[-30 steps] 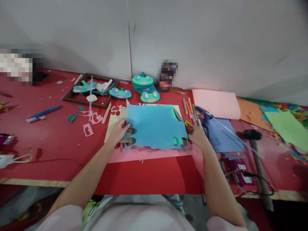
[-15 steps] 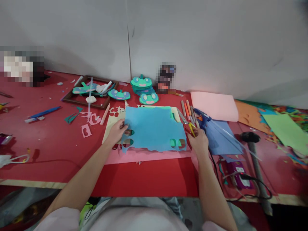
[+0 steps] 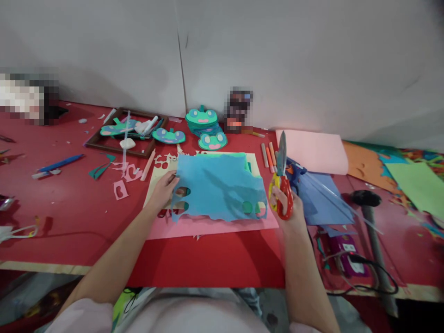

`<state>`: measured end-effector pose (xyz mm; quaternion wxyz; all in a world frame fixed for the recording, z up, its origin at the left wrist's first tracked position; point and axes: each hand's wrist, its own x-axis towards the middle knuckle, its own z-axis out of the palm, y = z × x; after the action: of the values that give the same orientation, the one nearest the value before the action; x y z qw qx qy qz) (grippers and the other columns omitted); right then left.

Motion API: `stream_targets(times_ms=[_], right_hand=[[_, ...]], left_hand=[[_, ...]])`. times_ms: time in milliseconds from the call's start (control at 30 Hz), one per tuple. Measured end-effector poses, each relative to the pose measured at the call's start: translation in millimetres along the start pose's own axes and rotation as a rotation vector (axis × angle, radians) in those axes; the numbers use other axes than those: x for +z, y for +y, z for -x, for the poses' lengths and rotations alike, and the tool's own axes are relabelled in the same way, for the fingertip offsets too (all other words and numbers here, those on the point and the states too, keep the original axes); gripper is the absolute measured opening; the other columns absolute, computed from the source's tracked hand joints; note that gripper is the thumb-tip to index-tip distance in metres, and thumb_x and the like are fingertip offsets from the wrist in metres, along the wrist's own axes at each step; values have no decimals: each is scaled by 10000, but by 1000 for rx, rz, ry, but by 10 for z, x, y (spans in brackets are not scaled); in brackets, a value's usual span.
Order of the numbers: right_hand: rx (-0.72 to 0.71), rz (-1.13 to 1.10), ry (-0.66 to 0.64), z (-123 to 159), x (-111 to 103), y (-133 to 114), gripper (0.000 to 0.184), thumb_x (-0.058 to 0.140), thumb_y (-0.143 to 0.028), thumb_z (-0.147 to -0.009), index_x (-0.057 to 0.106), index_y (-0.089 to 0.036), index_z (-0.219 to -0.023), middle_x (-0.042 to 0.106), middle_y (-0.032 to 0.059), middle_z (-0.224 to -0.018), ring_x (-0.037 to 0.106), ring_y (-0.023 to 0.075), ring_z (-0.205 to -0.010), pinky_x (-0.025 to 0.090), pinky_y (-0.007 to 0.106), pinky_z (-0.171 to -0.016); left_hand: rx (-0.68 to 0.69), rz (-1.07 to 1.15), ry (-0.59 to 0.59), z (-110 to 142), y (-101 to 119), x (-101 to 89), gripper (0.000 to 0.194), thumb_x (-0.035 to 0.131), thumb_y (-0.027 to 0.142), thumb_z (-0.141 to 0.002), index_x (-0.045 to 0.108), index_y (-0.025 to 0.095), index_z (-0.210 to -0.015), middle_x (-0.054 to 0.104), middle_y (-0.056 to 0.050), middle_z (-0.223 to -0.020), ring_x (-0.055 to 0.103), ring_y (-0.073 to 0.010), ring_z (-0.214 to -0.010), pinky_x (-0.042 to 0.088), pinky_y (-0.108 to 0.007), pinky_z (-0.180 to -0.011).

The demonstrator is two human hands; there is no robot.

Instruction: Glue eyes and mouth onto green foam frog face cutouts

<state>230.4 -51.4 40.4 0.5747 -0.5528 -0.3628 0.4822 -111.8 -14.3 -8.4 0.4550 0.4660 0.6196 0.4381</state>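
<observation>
My left hand (image 3: 165,186) is closed on the left edge of a blue foam or paper sheet (image 3: 215,185), which has oval holes cut near its lower corners. My right hand (image 3: 286,208) grips a pair of scissors (image 3: 282,171) with red and yellow handles, blades pointing up and closed, just right of the sheet. A shadow of the scissors falls across the blue sheet. Beneath it lie a cream sheet (image 3: 152,185) with cutouts, some green sheet, and a pink sheet (image 3: 215,227).
Frog-face cutouts (image 3: 201,118) are stacked at the back beside a wooden frame (image 3: 120,150) holding pens. Markers (image 3: 268,157), a blue glue gun (image 3: 294,171), blue sheets (image 3: 322,199), a mallet (image 3: 366,200) and a purple box with a cable (image 3: 347,254) lie to the right. Scraps and a blue pen (image 3: 62,163) lie left.
My right hand has lifted the scissors from the table, and their blades now point upward. My left hand keeps its hold on the blue sheet.
</observation>
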Motion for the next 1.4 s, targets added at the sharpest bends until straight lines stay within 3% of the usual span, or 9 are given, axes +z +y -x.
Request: stream_targets(times_ms=[133,267,400,567,800,1067,1133,1233,1400], right_hand=[[159,-213,-302,-20,121,175,333,650,-523,-677,531,-224,-761,347,-96,-519,184,22,-336,146,180,-300],[229,-249,-410,-24,199,354,326,623,-520,-717,478,-230,-753,305,-115,-472,153,24,-318,136,155,-274],[268,-262,-465,-25,219,419,311,601,-484,-756,433,-226,-714,340,-112,-469,182,20,-308,163,146,-271],[265,-310,-497,-32,211,435,319,600,-489,-757,434,-220,-709,365,-111,-448,193,23,-287,173,151,-254],[275,-374,-484,-37,205,446,275,574,-449,-796,480,-196,-743,379,-96,-463,218,20,-304,180,143,-268],[284,-384,-530,-58,200,452,288,586,-461,-781,470,-201,-740,394,-99,-457,219,21,-287,187,148,-252],[277,-382,-531,-61,200,456,285,587,-459,-780,466,-203,-745,398,-100,-458,221,22,-286,190,148,-251],[284,-381,-543,-62,201,459,293,585,-474,-777,468,-207,-749,392,-103,-449,212,25,-281,181,152,-246],[272,-375,-539,-40,199,432,286,563,-479,-793,477,-211,-738,371,-106,-426,192,33,-272,168,167,-241]], left_hand=[[-102,179,-23,-89,40,-40,426,501,522,-762,576,203,-1035,656,-56,-946,622,-198,-822,497,-320,-689],[-211,231,-174,-343,218,-84,468,381,559,-817,600,189,-1000,669,-63,-848,624,-187,-720,476,-296,-615],[-285,160,-312,-633,365,-77,458,430,568,-810,641,169,-888,666,-52,-737,591,-167,-608,443,-274,-559],[-294,90,-304,-817,450,-24,320,504,433,-828,651,152,-790,645,-36,-643,553,-139,-530,421,-252,-539],[-426,2,-371,-968,606,14,588,287,580,-877,638,130,-737,622,-85,-572,556,-177,-506,428,-294,-552],[-380,-71,-590,-1299,741,-59,704,325,732,-764,663,132,-908,693,-123,-783,616,-185,-650,471,-271,-626],[-386,-176,-647,-1365,790,-14,580,487,657,-732,682,136,-896,698,-131,-828,626,-192,-675,484,-290,-662],[-369,-299,-702,-1449,903,85,302,695,367,-646,713,145,-850,707,-120,-855,647,-206,-728,485,-312,-733],[-277,-433,-714,-1451,1110,277,220,745,133,-514,726,145,-733,716,-111,-832,655,-246,-855,476,-326,-806]])
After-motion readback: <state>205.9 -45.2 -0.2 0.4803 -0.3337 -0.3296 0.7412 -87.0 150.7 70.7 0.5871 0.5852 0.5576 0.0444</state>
